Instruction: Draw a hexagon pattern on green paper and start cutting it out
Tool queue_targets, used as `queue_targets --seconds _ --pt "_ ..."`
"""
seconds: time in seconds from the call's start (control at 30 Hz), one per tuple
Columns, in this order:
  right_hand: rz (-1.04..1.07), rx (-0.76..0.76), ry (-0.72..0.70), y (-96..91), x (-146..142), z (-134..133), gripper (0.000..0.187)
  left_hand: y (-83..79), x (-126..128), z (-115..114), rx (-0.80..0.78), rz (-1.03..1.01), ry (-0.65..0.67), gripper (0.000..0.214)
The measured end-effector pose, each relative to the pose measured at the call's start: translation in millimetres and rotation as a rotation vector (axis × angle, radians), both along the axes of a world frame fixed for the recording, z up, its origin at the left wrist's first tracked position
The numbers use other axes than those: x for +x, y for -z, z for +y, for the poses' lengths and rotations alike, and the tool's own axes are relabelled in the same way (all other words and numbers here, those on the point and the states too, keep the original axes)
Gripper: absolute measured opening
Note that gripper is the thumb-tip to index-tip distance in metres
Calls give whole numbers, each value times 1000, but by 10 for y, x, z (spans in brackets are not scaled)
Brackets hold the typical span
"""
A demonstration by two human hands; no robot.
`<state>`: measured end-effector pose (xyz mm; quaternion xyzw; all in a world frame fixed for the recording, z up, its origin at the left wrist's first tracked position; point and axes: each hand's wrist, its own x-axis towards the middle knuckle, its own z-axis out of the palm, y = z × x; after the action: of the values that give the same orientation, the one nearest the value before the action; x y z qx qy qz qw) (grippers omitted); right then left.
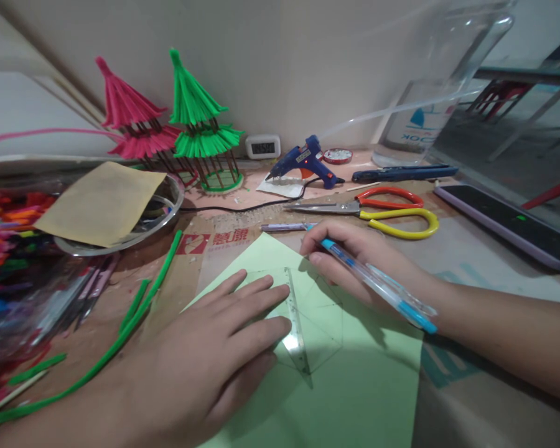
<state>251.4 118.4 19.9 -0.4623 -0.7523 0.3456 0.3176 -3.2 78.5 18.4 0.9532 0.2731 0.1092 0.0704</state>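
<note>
A sheet of light green paper (354,386) lies in front of me with thin pencil-like lines forming a many-sided figure. Across it rests a clear ruler (295,317) with a sharp lower corner; how far it reaches under my fingers is hidden. My left hand (233,336) lies flat over the ruler and paper, fingers spread. My right hand (350,258) grips a clear pen with blue ends (368,277), above the paper's upper right side. The hand partly hides the pen's front end.
Beyond the paper lie scissors (392,214), a blue glue gun (303,163), a box cutter (401,173) and a phone (508,224). Pink (130,112) and green pagoda models (205,124) stand by the wall. At left are a metal bowl (168,218) under tan sandpaper-like sheet and green pipe cleaners (135,317).
</note>
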Motion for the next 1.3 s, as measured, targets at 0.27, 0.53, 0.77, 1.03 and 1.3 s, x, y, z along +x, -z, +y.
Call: queue_targets --seconds 0.27,0.53,0.77,1.03,1.3 --pt "-6 -7 1 -32 -8 -13 9 -19 -15 -17 5 31 9 30" --pt "-19 14 8 -22 8 -3 10 -12 -31 -16 20 28 9 31" --pt "-10 35 -6 4 0 -4 10 -13 -12 -16 5 8 4 31" --pt "-6 30 -2 5 2 -12 11 -22 -19 -27 7 16 6 30" --pt "-12 43 -2 3 -6 4 11 -9 -18 -23 41 12 11 29"
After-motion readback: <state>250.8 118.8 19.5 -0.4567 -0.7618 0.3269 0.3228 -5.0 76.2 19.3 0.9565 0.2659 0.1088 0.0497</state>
